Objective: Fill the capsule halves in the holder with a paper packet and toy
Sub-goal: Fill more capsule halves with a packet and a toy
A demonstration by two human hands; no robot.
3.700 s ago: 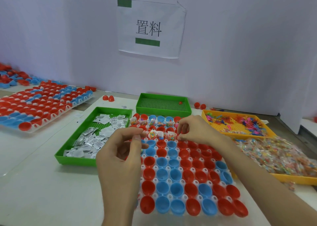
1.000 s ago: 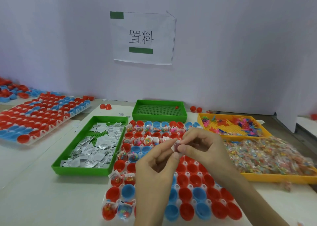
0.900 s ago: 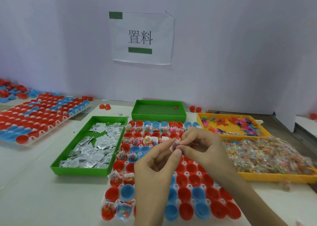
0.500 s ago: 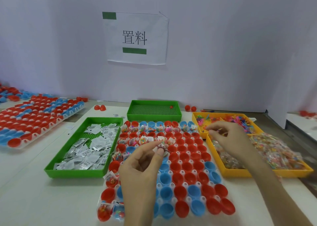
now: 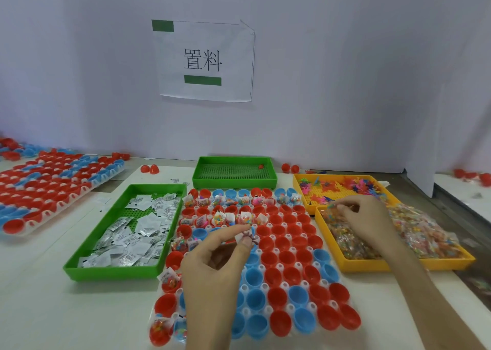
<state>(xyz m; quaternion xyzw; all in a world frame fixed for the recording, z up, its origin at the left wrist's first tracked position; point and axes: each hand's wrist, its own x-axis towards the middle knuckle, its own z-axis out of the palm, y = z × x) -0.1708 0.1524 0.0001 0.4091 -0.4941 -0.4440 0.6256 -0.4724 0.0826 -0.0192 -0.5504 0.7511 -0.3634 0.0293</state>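
Observation:
A white holder (image 5: 265,287) in front of me carries rows of red and blue capsule halves. Its two far rows and some left-column cups hold packets and toys; the others are bare. My left hand (image 5: 215,267) hovers over the holder's middle, thumb and forefinger pinched on a small paper packet with a toy (image 5: 245,237). My right hand (image 5: 364,219) reaches into the yellow tray of clear toy bags (image 5: 398,263), fingers closed on one clear bag (image 5: 330,211). The green tray of paper packets (image 5: 117,271) lies left of the holder.
An empty green tray (image 5: 233,183) stands behind the holder. A second yellow tray (image 5: 300,187) with loose colourful toys sits at the back right. Another filled capsule holder (image 5: 47,185) lies far left. Loose red halves (image 5: 149,168) rest by the wall, which bears a paper sign (image 5: 203,60).
My right hand left my left hand and moved right into the yellow tray, closing on a clear bag. My left hand stayed over the holder, still pinching its packet.

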